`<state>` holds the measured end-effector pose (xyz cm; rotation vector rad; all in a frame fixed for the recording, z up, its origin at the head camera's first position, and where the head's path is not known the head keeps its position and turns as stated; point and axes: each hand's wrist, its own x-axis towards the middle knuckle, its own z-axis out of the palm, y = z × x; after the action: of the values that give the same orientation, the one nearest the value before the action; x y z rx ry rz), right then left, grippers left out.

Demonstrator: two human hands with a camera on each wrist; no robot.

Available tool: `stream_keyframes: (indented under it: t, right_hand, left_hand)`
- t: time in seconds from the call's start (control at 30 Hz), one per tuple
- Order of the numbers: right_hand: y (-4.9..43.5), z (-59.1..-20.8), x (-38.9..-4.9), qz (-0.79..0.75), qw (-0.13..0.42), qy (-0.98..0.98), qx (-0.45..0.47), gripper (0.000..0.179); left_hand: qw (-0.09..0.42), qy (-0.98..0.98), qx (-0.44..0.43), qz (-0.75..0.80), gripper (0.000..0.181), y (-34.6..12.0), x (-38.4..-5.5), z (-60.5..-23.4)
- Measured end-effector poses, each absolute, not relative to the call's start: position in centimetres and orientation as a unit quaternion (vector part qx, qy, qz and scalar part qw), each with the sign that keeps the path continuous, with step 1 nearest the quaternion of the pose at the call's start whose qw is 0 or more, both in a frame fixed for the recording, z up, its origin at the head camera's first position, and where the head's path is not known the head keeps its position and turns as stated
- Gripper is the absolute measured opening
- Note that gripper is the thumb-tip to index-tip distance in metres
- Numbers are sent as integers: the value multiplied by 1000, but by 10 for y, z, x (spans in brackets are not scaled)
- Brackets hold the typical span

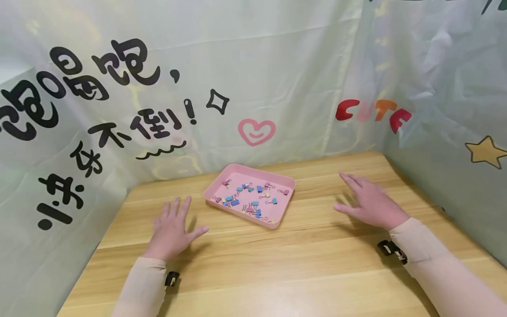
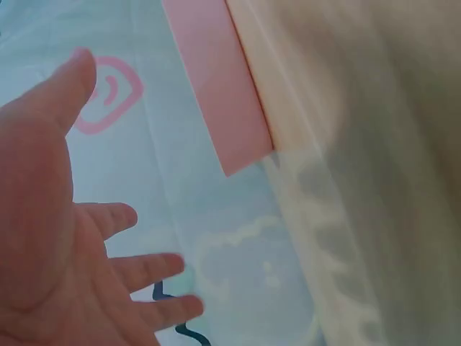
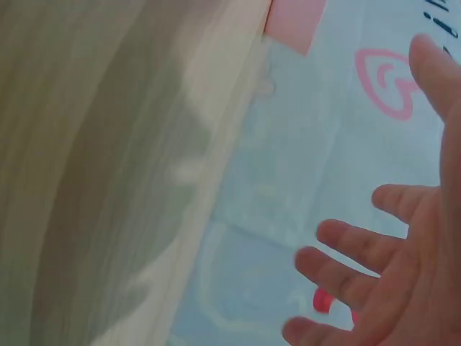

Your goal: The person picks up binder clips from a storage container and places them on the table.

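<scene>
A shallow pink tray (image 1: 241, 171) sits toward the back of the wooden table, with several small binder clips (image 1: 259, 189) in pink, blue, teal and yellow scattered inside it. Left of the tray, my left hand (image 1: 170, 231) hovers over the wood with fingers spread and nothing in it. My right hand (image 1: 370, 200) is farther off on the tray's right side, fingers extended and thumb apart, also holding nothing. Both wrist views show bare palms, with the tray's outer wall (image 2: 216, 86) beyond the left hand and its corner (image 3: 295, 25) beyond the right.
The wooden table (image 1: 277, 273) meets a pale fabric backdrop (image 1: 277, 66) at its back edge, with more fabric on the left and right sides. Printed on the cloth are black characters, a pink heart (image 1: 256, 132), coloured letters and a star (image 1: 486, 152).
</scene>
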<state>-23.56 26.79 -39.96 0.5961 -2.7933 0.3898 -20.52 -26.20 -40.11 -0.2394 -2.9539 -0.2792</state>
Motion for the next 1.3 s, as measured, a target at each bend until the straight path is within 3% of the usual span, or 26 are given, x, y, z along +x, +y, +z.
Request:
stream_keyframes:
  t: [0.37, 0.57, 0.73, 0.83, 1.0, 1.3]
  right_hand:
    - [210, -392, -260, 260, -10, -951, 170, 81]
    - [172, -393, -282, 281, -48, -948, 143, 84]
    - [149, -398, -293, 324, -87, -937, 100, 79]
    - [139, -400, -293, 352, -108, -927, 70, 67]
    - [131, -409, -293, 360, -107, -925, 60, 41]
    - [129, -411, -296, 363, -99, -925, 58, 31]
  left_hand:
    - [15, -973, -107, -205, 80, -251, -260, -376]
    - [4, -972, -99, -215, 66, -248, -286, -376]
    - [-17, -975, -82, -207, 61, -247, -308, -382]
    - [-36, -976, -58, -206, 60, -247, -319, -385]
    - [-54, -975, -35, -214, 55, -242, -334, -392]
    - [-58, -963, -26, -263, 45, -234, -342, -401]
